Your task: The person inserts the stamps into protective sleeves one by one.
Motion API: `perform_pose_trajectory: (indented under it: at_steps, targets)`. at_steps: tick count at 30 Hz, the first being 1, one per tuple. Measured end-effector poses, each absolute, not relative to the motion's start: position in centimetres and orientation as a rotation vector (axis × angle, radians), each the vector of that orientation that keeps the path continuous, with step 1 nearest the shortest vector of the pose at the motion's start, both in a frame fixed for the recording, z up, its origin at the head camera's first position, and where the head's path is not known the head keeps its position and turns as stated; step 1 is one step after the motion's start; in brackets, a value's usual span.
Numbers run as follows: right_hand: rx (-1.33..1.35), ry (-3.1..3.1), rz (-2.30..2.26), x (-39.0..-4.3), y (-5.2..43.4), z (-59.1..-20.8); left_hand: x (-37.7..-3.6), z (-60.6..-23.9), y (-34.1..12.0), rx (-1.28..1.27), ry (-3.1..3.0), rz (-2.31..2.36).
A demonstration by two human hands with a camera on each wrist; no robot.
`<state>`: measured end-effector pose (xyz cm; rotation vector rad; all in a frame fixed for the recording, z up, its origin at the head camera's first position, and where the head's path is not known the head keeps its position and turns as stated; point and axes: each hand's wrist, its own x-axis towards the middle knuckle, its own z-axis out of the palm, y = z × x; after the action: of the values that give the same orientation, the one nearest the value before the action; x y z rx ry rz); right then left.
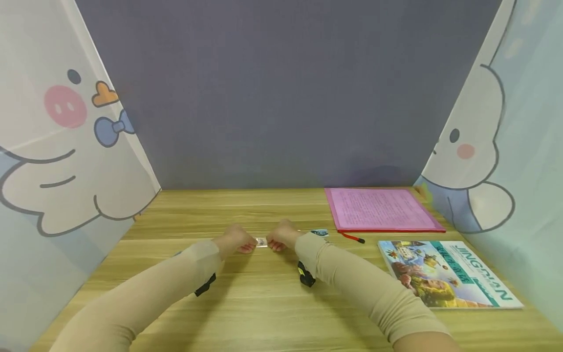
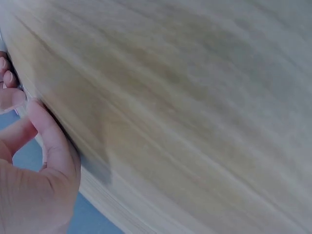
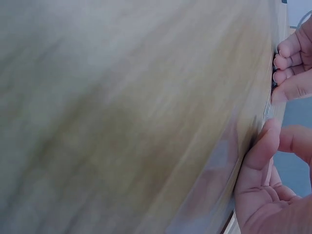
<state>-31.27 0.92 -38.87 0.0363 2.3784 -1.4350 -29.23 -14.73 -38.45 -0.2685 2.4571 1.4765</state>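
Left hand [image 1: 235, 240] and right hand [image 1: 281, 236] meeting over the pale wooden counter [image 1: 264, 303], each grip pinching one end of a small clear-wrapped flat packet [image 1: 261, 242] held between them. Farther right: pink plastic document folder [image 1: 380, 209], colourful illustrated book [image 1: 444, 274].

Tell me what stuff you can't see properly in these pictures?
- Small card pinched between the left hand and right hand: too small in the head view to read.
- Both wrist views: blurred wood fills them; fingers cut off by the edge.
- Pink folder: print too small.
- Little blue thing: partly behind the right sleeve.
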Motion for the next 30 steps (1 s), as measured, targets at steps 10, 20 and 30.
perform_pose_trajectory:
  at_steps: [10, 20, 30]
  targets:
    - [0.009, 2.348, -1.438, -31.1, 0.8, -39.0, -29.2, -38.8, -15.1, -0.304, 2.433, 1.466]
    - [-0.026, 2.273, -1.441, -31.7, 1.4, -38.8, -29.5, -38.4, -15.1, -0.293, 2.409, 1.5]
    - [-0.033, 2.241, -1.452, -31.6, 1.8, -38.6, -29.9, -38.7, -15.4, -0.244, 2.333, 1.542]
